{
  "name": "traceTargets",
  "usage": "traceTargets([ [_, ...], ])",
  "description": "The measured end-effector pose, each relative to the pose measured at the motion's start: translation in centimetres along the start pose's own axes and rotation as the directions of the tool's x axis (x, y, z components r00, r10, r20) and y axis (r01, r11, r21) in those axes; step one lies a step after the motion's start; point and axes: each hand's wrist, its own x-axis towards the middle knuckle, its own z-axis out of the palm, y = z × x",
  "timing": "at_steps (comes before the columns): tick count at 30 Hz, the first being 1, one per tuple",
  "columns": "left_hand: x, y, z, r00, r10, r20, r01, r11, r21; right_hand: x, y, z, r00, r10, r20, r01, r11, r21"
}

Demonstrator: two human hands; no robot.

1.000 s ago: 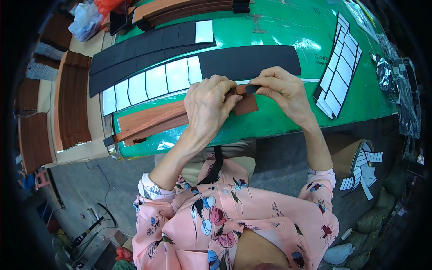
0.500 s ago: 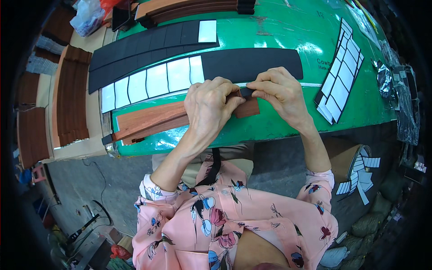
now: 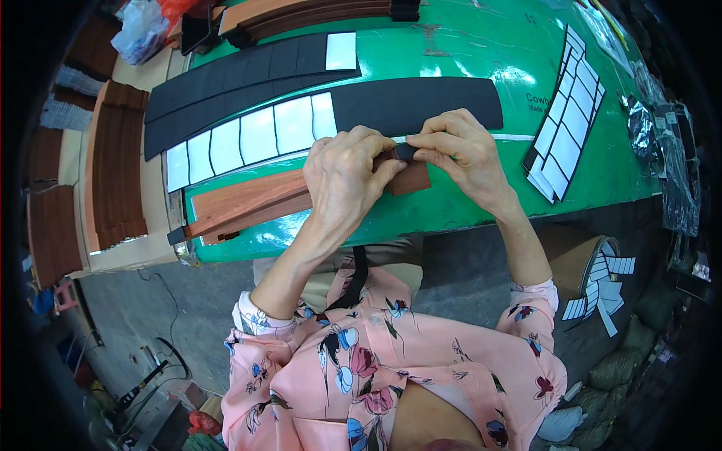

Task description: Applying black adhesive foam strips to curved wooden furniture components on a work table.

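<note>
Both hands meet over the front of a green table (image 3: pixel 466 68). My left hand (image 3: pixel 346 177) presses down on a long brown wooden strip (image 3: pixel 248 201) that runs left along the table's front edge. My right hand (image 3: pixel 462 154) pinches a small black pad (image 3: pixel 404 151) at the strip's right end (image 3: pixel 414 179), with the fingertips of both hands touching it. Just behind the hands lies a long black foam strip (image 3: pixel 421 105), part of it covered with white backing squares (image 3: pixel 248 139).
A second black strip (image 3: pixel 241 75) lies farther back, with stacked brown strips (image 3: pixel 316 13) beyond it. A sheet of white-backed pieces (image 3: pixel 564 113) lies at the right. More brown strips (image 3: pixel 116 165) are piled at the left. A box of peeled backings (image 3: pixel 598 274) stands on the floor at the right.
The hands have stayed at the strip's right end; the fingers shifted slightly around the small black pad. Nothing else on the table moved.
</note>
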Motion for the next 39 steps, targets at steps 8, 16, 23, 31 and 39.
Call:
traceTargets([
  [8,0.0,0.3,-0.4,0.998,0.056,0.024,-0.056,0.998,0.0,-2.9,1.9,-1.2,0.948,0.317,-0.02,-0.294,0.899,0.326],
  [16,0.4,0.1,-0.1,0.998,-0.027,0.057,0.03,0.998,-0.06,-2.7,0.9,0.8,0.964,0.243,-0.108,-0.199,0.929,0.311],
  [23,0.2,-0.1,1.0,0.956,0.277,-0.096,-0.27,0.96,0.081,-3.1,0.9,2.1,0.945,0.237,-0.225,-0.156,0.933,0.326],
  [31,-0.9,-0.8,-0.2,0.942,0.33,0.068,-0.337,0.926,0.168,-2.9,0.1,2.4,0.887,0.438,-0.144,-0.302,0.788,0.536],
  [39,-8.6,-5.5,-12.2,0.946,0.058,-0.32,0.096,0.891,0.444,-2.6,-0.5,0.7,0.811,0.583,0.052,-0.547,0.725,0.419],
])
